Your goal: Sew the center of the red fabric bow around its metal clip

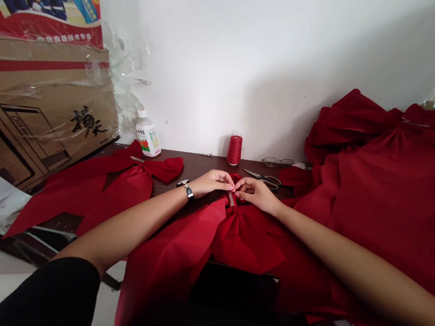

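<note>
In front of me on the dark table lies a red fabric bow (pixel 249 239), its long tails hanging over the near edge. A small metal clip (pixel 231 199) sits at its gathered middle. My left hand (pixel 215 182), with a watch on the wrist, pinches the bow just above the clip. Opposite it, my right hand (pixel 257 193) is closed in a pinch on the same spot, fingertips touching the left ones. Whether a thread is between the fingertips is too small to tell. Scissors (pixel 267 181) lie just behind my right hand.
A red thread spool (pixel 234 150) with needles on top stands against the wall. Another red bow (pixel 131 179) and a white bottle (pixel 149 135) are on the left, beside a cardboard box (pixel 52 104). Glasses (pixel 277 163) lie behind the scissors. Piled red bows (pixel 394 191) fill the right.
</note>
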Available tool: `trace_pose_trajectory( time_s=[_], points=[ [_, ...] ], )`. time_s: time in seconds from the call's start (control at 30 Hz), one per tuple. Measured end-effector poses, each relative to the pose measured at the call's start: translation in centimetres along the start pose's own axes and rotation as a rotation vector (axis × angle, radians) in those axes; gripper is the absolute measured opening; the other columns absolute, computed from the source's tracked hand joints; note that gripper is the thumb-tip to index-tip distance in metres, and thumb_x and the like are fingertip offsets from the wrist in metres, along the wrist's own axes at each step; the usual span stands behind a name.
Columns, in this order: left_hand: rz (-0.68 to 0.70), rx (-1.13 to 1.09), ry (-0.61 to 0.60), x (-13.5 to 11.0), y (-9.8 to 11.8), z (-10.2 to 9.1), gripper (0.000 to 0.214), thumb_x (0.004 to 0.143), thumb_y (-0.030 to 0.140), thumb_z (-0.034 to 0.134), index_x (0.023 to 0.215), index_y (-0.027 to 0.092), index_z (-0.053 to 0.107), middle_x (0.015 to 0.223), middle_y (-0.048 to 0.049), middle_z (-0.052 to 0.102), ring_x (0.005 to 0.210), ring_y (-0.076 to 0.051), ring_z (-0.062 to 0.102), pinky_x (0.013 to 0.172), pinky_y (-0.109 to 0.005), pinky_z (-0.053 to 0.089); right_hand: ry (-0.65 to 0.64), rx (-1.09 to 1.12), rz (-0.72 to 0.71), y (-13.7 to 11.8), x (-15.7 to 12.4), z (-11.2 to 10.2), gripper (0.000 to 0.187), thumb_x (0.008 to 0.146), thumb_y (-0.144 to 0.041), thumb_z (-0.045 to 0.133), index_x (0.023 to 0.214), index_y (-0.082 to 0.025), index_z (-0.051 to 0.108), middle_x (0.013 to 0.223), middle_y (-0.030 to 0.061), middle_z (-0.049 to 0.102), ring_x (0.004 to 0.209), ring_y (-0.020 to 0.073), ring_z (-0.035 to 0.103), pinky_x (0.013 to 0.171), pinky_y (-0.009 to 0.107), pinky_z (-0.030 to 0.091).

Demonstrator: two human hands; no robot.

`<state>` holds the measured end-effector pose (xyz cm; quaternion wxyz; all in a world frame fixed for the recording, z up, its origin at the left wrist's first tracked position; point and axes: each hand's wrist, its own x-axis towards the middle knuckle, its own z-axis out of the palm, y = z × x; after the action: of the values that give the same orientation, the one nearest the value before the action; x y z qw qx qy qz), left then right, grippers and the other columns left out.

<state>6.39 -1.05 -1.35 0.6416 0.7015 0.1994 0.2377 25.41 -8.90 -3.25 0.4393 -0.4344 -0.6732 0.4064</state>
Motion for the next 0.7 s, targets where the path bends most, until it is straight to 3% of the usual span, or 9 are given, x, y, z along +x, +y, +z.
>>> trace_pose_trajectory(
  time_s=[0.23,0.43,0.7],
  points=[
    [-0.006,-0.049,-0.030,0.1,-0.1,0.2,0.032,0.062,0.030,0.083,0.076,0.009,0.064,0.072,-0.0034,0.070,0.068,-0.009,0.064,0.072,-0.024,0.045,0.011,0.033,0.048,-0.5,-0.1,0.6,0.037,0.063,-0.041,0.078,0.078,-0.012,0.061,0.061,-0.0014,0.061,0.054,0.0075,0.057,0.057,0.021,0.046],
    [-0.015,-0.083,-0.030,0.1,0.0,0.7,0.034,0.062,0.031,0.083,0.077,0.009,0.063,0.074,-0.0047,0.072,0.070,-0.010,0.066,0.073,-0.024,0.046,0.075,0.061,0.046,-0.7,-0.3,0.8,0.040,0.061,-0.041,0.080,0.082,-0.014,0.059,0.060,-0.0032,0.061,0.053,0.0076,0.056,0.056,0.021,0.046],
    [-0.015,-0.094,0.012,-0.1,0.1,1.4,0.034,0.060,0.032,0.083,0.077,0.009,0.063,0.073,-0.0036,0.072,0.071,-0.011,0.066,0.074,-0.025,0.045,0.064,0.064,0.063,-0.6,-0.1,0.6,0.036,0.059,-0.041,0.081,0.073,-0.012,0.063,0.058,-0.0021,0.060,0.052,0.0073,0.054,0.055,0.021,0.044]
  ],
)
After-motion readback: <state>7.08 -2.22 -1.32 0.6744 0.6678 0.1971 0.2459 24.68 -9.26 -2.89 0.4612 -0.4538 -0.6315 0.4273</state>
